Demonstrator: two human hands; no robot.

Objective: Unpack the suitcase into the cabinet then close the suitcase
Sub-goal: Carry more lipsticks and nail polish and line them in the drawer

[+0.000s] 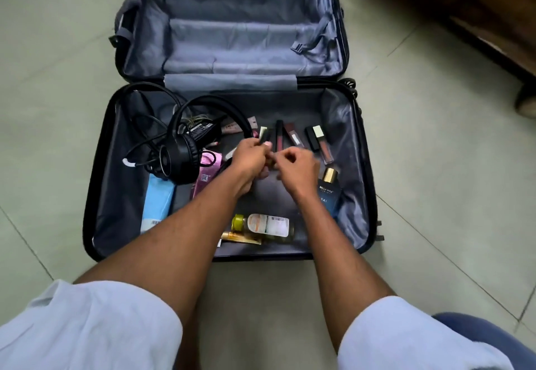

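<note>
Two hands [274,161] meet mid-suitcase [95,195], left pinching a lipstick tube [264,134], right's grip unclear.

Black suitcase [95,195] — grey lining; black headphones [185,155]; blue perfume bottle [329,195].

Looks like a home, probably a bedroom or living room. Floor [435,166] is pale grey-green tile with visible grout lines. Dark wooden furniture [475,13] at 1–2 o'clock, sitting on a rounded foot [525,100]. Open suitcase [95,195] lies flat on the tiles at 12 o'clock, packed with personal stuff: headphones [185,155], charger brick [203,130], lip-gloss tubes [293,134], perfume bottle [329,192], oil bottle [266,224]. Person sits on the floor in light short sleeves [87,326].
</note>
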